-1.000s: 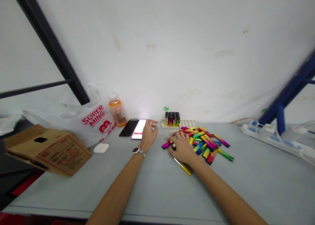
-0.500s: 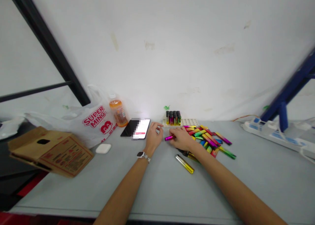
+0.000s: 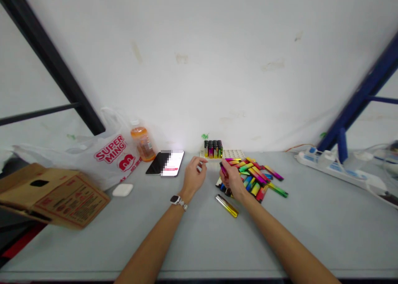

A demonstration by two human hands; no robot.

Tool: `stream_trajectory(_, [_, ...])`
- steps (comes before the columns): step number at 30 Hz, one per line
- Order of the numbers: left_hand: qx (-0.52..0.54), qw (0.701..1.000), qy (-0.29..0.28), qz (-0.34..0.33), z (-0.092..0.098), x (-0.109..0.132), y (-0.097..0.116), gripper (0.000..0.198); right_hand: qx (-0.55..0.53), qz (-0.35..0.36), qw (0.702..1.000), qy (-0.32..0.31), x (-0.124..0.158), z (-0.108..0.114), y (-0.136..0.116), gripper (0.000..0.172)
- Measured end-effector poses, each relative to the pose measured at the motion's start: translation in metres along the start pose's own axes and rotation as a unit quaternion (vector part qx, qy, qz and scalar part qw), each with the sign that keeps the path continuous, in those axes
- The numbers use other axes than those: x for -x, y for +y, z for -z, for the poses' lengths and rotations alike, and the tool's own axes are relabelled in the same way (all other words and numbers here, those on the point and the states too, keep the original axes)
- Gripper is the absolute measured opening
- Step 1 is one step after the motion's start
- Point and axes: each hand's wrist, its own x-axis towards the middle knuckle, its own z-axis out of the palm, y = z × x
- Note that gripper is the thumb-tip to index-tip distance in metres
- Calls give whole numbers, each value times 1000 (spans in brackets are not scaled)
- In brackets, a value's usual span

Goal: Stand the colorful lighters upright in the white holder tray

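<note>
My right hand (image 3: 232, 178) is closed round a purple lighter (image 3: 223, 168) with a dark upper end, tilted and raised over the near side of a loose pile. That pile of shiny multicoloured lighters (image 3: 256, 176) lies beside and beyond the hand. My left hand (image 3: 194, 174), a watch on its wrist, hovers to the left with fingers bent and apart, holding nothing. Behind the hands, several lighters (image 3: 213, 149) stand upright in rows, black ends up, on a pale holed tray (image 3: 234, 154). One silver-and-yellow lighter (image 3: 227, 205) lies alone nearer me.
Left of my hands lie a tablet (image 3: 155, 163) and a white case (image 3: 122, 190). An orange drink bottle (image 3: 143, 144), a plastic bag (image 3: 90, 168) and a cardboard box (image 3: 71, 201) stand farther left. A power strip (image 3: 338, 168) with cables lies at right, against the wall.
My right hand has turned the purple lighter from lying flat to a steeper tilt, dark end up, and shifted slightly right of my left hand. The whole view has swung a little.
</note>
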Motion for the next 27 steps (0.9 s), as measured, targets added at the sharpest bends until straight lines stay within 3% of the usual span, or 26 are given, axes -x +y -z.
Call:
stream_trajectory(3, [10, 999, -33, -17, -4, 3, 7, 16, 20, 5, 1000, 6, 5, 1, 7, 60])
stream_trajectory(9, [2, 996, -84, -22, -6, 6, 7, 14, 68, 8, 991, 112, 4, -2, 16, 53])
stream_trajectory(18, [-5, 996, -90, -25, -8, 6, 4, 14, 27, 23, 994, 101, 10, -11, 7, 43])
stream_trajectory(27, [5, 995, -99, -28, -7, 6, 5, 15, 31, 17, 995, 97, 9, -13, 12, 43])
